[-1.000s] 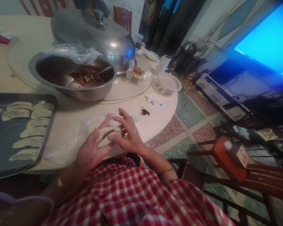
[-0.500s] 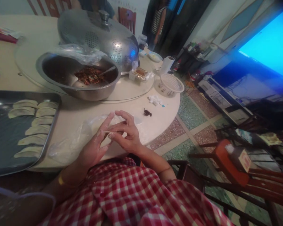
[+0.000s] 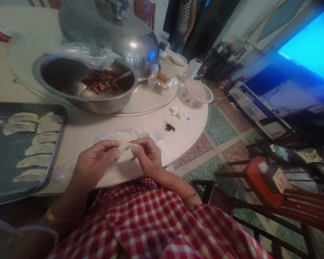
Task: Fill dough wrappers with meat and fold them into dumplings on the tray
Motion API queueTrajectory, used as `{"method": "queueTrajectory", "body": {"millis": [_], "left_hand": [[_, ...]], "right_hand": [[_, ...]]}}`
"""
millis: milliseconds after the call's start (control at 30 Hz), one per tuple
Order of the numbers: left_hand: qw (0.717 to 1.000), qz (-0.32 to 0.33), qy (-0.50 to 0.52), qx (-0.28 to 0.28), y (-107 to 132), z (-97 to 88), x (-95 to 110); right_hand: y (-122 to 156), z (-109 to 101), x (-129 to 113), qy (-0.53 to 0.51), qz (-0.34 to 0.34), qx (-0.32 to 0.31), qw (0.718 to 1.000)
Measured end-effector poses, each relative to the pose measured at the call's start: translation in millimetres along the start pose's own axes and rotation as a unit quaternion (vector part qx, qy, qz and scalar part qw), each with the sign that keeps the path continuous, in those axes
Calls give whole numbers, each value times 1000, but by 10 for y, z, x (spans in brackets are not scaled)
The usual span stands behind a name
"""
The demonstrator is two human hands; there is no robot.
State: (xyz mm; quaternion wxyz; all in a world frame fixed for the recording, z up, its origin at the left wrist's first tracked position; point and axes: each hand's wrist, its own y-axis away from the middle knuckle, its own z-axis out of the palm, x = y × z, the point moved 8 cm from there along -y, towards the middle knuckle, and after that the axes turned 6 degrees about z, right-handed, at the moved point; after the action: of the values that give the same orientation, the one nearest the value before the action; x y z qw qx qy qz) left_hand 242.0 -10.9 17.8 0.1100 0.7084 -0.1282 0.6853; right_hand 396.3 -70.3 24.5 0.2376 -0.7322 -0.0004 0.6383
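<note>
A pale, folded dumpling (image 3: 125, 153) is held above the table edge between my two hands. My left hand (image 3: 95, 160) pinches its left end between thumb and fingers. At the other end, my right hand (image 3: 149, 156) is closed on it in the same way. Several finished dumplings (image 3: 32, 161) lie in rows on the metal tray (image 3: 59, 136) to my left. Beyond my hands stands a steel bowl (image 3: 108, 105) with dark chopped filling (image 3: 100, 82) and a spoon (image 3: 122, 76) in it. Clear plastic wrapping (image 3: 102, 135) lies beneath and behind my hands.
A perforated steel dome (image 3: 97, 21) stands behind the bowl on a glass turntable (image 3: 153, 105). At right are a white basket (image 3: 196, 94), crumpled tissue (image 3: 178, 112) and a small dark scrap (image 3: 169, 127). Chairs (image 3: 263, 183) stand right of the table; a person (image 3: 184, 18) is behind it.
My hands have turned from upright, spread fingers to a two-sided pinch. The wrapper, seen edge-on before, now shows as a folded dumpling. The person at the back has shifted slightly.
</note>
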Motion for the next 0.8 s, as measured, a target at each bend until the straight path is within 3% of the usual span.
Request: {"method": "queueTrajectory", "body": {"millis": [167,300,400,500,633,700,800], "left_hand": [[1000,-2,-26,11,51,-26,70],[993,90,-65,32,14,-97,173],[987,146,-68,-15,-22,-87,221],[981,155,-99,-68,-28,-66,260],[973,168,-138,-80,-27,-81,375],[953,219,-187,-92,-21,-61,466],[901,321,-272,-105,13,-19,567]], "right_hand": [[-12,3,-148,61,-58,3,996],[-31,-34,-348,104,-141,38,984],[-36,-6,-393,147,-162,40,975],[-25,51,-381,161,-164,16,973],[2,90,-384,160,-168,-1,973],[9,97,-399,157,-170,-5,973],[10,114,-422,151,-170,-15,974]]}}
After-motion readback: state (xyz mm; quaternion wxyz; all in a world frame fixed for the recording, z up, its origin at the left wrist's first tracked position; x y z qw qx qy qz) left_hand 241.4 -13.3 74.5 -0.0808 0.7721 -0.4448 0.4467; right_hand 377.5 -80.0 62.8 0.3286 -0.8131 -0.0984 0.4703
